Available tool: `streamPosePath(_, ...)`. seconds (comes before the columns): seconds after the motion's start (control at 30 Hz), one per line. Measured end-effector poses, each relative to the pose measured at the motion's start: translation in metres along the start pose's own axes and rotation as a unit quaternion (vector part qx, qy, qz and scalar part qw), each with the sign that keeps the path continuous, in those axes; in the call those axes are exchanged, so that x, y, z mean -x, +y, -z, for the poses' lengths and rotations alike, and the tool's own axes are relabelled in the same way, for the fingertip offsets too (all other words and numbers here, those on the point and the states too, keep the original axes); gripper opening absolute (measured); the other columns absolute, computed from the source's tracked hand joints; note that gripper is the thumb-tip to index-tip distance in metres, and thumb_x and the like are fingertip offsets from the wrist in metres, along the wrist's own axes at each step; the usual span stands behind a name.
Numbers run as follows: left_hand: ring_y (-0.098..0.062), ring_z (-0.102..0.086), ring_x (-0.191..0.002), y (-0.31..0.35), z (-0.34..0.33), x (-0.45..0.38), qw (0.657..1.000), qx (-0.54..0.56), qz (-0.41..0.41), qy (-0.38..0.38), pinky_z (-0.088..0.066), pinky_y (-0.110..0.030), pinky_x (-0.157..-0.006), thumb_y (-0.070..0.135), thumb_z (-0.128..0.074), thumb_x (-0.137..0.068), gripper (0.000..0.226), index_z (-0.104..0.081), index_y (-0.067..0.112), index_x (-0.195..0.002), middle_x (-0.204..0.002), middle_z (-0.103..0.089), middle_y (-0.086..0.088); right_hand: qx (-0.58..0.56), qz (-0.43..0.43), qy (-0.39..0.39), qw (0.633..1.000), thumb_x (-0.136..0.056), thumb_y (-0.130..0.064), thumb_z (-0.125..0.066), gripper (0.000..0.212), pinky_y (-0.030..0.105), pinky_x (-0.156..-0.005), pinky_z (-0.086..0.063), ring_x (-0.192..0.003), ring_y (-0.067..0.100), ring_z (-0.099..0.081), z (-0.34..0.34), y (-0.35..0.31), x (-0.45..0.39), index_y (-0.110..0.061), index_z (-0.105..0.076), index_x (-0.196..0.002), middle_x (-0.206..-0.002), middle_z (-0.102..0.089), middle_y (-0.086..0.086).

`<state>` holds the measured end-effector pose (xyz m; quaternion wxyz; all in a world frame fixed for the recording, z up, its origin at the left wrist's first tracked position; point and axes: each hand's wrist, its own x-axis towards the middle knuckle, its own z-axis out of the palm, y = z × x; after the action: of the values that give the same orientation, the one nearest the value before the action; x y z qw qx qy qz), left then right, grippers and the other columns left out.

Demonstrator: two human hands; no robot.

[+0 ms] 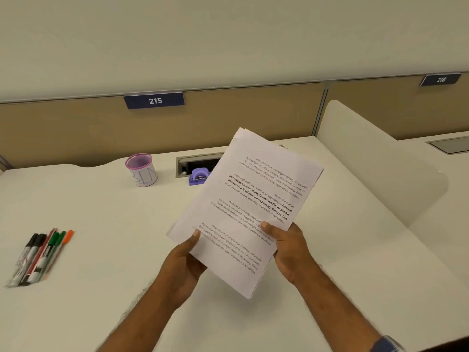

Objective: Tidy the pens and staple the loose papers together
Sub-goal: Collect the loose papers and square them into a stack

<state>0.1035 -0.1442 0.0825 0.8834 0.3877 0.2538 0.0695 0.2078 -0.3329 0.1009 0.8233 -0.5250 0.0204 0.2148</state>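
A stack of printed white papers (250, 196) is held tilted above the desk, its text upside down to me. My left hand (184, 260) grips the stack's lower left edge, thumb on top. My right hand (289, 250) grips its lower right edge, thumb on the print. A purple stapler (197, 176) sits on the desk behind the papers, partly hidden by them. Several pens and markers (39, 256) lie side by side at the desk's left. A white cup with a purple rim (141, 169) stands upright and looks empty, left of the stapler.
The white desk (106, 219) ends at a tan partition with a blue "215" label (154, 100). A cable slot (195, 162) is set into the desk behind the stapler. A white curved divider (375, 158) bounds the right side.
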Motion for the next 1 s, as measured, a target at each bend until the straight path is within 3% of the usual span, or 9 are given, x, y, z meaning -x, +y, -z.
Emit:
streamPosePath(0.1, -0.029, -0.059, -0.121, 0.021, 0.021, -0.001, 0.999, 0.015, 0.033, -0.026, -0.050, -0.045, -0.102, 0.046, -0.051, -0.092, 0.056, -0.057, 0.014, -0.138, -0.135, -0.063, -0.013, 0.002, -0.009, -0.023, 1.000, -0.086, 0.004, -0.061, 0.035, 0.042, -0.084, -0.056, -0.103, 0.028, -0.070, 0.009, -0.009, -0.002, -0.019, -0.068, -0.112, -0.113, -0.073, 0.008)
streamPosePath(0.17, -0.032, -0.056, -0.119, 0.036, 0.033, -0.002, 0.999, 0.001, 0.039, -0.029, -0.044, -0.046, -0.106, 0.055, -0.060, -0.082, 0.074, -0.055, 0.007, -0.139, -0.134, -0.060, -0.017, 0.002, -0.020, -0.026, 0.999, -0.085, 0.005, -0.061, 0.034, 0.041, -0.082, -0.057, -0.101, 0.031, -0.070, 0.014, -0.016, -0.003, -0.015, -0.069, -0.110, -0.112, -0.073, 0.012)
streamPosePath(0.23, -0.029, -0.064, -0.105, 0.051, 0.038, -0.005, 0.999, -0.014, 0.026, -0.037, -0.051, -0.043, -0.094, 0.055, -0.072, -0.072, 0.085, -0.054, 0.005, -0.138, -0.126, -0.064, -0.013, 0.017, -0.023, -0.035, 0.999, -0.083, 0.007, -0.062, 0.033, 0.041, -0.081, -0.058, -0.099, 0.032, -0.070, 0.017, -0.025, -0.003, -0.011, -0.068, -0.109, -0.112, -0.072, 0.014)
streamPosePath(0.3, -0.024, -0.071, -0.092, 0.066, 0.037, -0.009, 0.997, -0.052, 0.001, -0.051, -0.056, -0.039, -0.083, 0.053, -0.069, -0.075, 0.079, -0.053, 0.006, -0.137, -0.119, -0.069, -0.010, 0.057, -0.022, -0.062, 0.996, -0.082, 0.007, -0.062, 0.033, 0.044, -0.086, -0.057, -0.100, 0.034, -0.069, 0.018, -0.033, -0.002, -0.010, -0.067, -0.110, -0.113, -0.072, 0.014)
streamPosePath(0.4, -0.024, -0.069, -0.100, 0.081, 0.024, -0.013, 0.984, -0.145, -0.035, -0.099, -0.056, -0.037, -0.087, 0.054, -0.078, -0.070, 0.087, -0.052, 0.008, -0.139, -0.122, -0.068, -0.012, 0.127, -0.030, -0.115, 0.985, -0.083, 0.006, -0.063, 0.034, 0.048, -0.092, -0.054, -0.102, 0.034, -0.069, 0.016, -0.042, 0.001, -0.010, -0.067, -0.113, -0.113, -0.072, 0.012)
streamPosePath(0.53, -0.027, -0.064, -0.117, 0.081, 0.001, -0.009, 0.951, -0.256, -0.060, -0.165, -0.053, -0.043, -0.096, 0.041, -0.048, -0.093, 0.054, -0.055, 0.012, -0.138, -0.132, -0.065, -0.011, 0.194, -0.040, -0.165, 0.966, -0.084, 0.005, -0.064, 0.036, 0.047, -0.091, -0.055, -0.103, 0.033, -0.069, 0.011, -0.044, 0.004, -0.010, -0.066, -0.116, -0.113, -0.072, 0.011)
streamPosePath(0.7, -0.034, -0.067, -0.114, 0.064, -0.015, -0.005, 0.961, -0.242, -0.071, -0.117, -0.054, -0.047, -0.096, 0.018, -0.066, -0.091, 0.036, -0.065, 0.006, -0.125, -0.123, -0.070, -0.014, 0.270, -0.020, -0.158, 0.950, -0.086, -0.001, -0.067, 0.030, 0.042, -0.087, -0.058, -0.098, 0.026, -0.072, 0.007, -0.036, 0.007, -0.012, -0.068, -0.114, -0.110, -0.074, 0.005)
streamPosePath(0.8, -0.035, -0.067, -0.112, 0.058, -0.018, -0.004, 0.962, -0.237, -0.099, -0.092, -0.050, -0.053, -0.101, 0.018, -0.067, -0.091, 0.034, -0.067, 0.005, -0.122, -0.120, -0.071, -0.015, 0.282, 0.016, -0.130, 0.951, -0.087, -0.004, -0.066, 0.023, 0.033, -0.078, -0.060, -0.091, 0.020, -0.073, 0.007, -0.034, 0.008, -0.018, -0.071, -0.105, -0.101, -0.076, -0.001)
streamPosePath(1.0, -0.031, -0.068, -0.109, 0.054, -0.019, 0.004, 0.936, -0.257, -0.184, -0.153, -0.058, -0.045, -0.088, 0.010, -0.066, -0.088, 0.034, -0.066, 0.014, -0.122, -0.122, -0.070, -0.013, 0.254, 0.126, -0.082, 0.955, -0.090, -0.004, -0.063, 0.023, 0.029, -0.076, -0.060, -0.089, 0.014, -0.072, 0.011, -0.025, 0.015, -0.024, -0.075, -0.094, -0.095, -0.077, -0.003)
